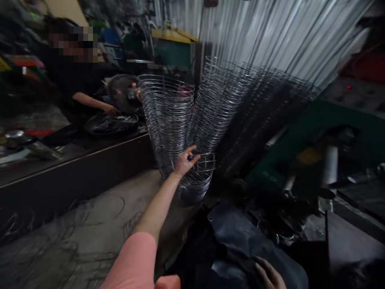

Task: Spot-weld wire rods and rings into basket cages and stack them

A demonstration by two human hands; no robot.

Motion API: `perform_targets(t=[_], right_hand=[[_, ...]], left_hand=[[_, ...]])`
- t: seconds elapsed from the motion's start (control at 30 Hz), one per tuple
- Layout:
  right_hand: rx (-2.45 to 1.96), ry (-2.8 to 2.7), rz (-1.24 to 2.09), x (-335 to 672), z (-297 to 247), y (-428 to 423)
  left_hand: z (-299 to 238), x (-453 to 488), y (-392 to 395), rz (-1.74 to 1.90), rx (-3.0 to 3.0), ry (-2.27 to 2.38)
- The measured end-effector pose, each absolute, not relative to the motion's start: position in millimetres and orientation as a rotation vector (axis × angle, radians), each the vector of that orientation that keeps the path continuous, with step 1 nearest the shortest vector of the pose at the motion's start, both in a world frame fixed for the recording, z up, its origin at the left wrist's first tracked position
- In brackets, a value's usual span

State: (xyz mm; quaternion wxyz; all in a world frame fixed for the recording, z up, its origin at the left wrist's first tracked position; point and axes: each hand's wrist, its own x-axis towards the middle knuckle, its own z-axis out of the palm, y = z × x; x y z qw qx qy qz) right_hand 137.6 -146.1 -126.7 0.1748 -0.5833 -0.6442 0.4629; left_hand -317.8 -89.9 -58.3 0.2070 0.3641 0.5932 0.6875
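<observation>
Small wire frame (205, 163) in the left hand (184, 162), dead centre, grip closed on its near end, the piece reaching out rightward, roughly level, right up against the foot of the tall stack of wire baskets (168, 124)! Right hand (268, 273) is farther off at bottom right, fingers spread open on a black sheet (240, 245). Upper left, a co-worker's hand (110, 109) works a wire guard (111, 124) on the worktop (75, 154).

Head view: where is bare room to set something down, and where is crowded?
Concrete floor between the dark bench front and the stacked wire fan guards is free, with wire scraps. Crowded: right of the stacks, around the green machine.
</observation>
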Motion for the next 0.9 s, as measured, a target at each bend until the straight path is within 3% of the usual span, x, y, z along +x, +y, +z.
perform_targets(t=[0.17, 0.33, 0.53, 0.67, 0.9], right_hand=[[-1.549, -1.672, 1.139, 133.9, -85.6, -121.1], [-1.186, -1.657, 1.263, 151.3, -29.4, -120.9], [-1.22, -1.228, 1.513, 168.8, -29.5, -165.3], [-1.187, -0.964, 1.426, 166.3, -33.0, -161.4], [-1.058, -0.981, 1.363, 132.8, -60.6, -145.7]], left_hand=[[17.3, -265.4, -115.6, 1.943, 1.021, 1.007], [3.6, -169.9, -97.8, 1.646, 0.679, 0.655], [-46.7, -101.1, -67.3, 1.331, 0.422, 0.994], [-52.4, -74.9, -87.6, 1.503, 0.631, 1.337], [-45.0, -21.3, -117.4, 1.034, 0.963, 1.117]])
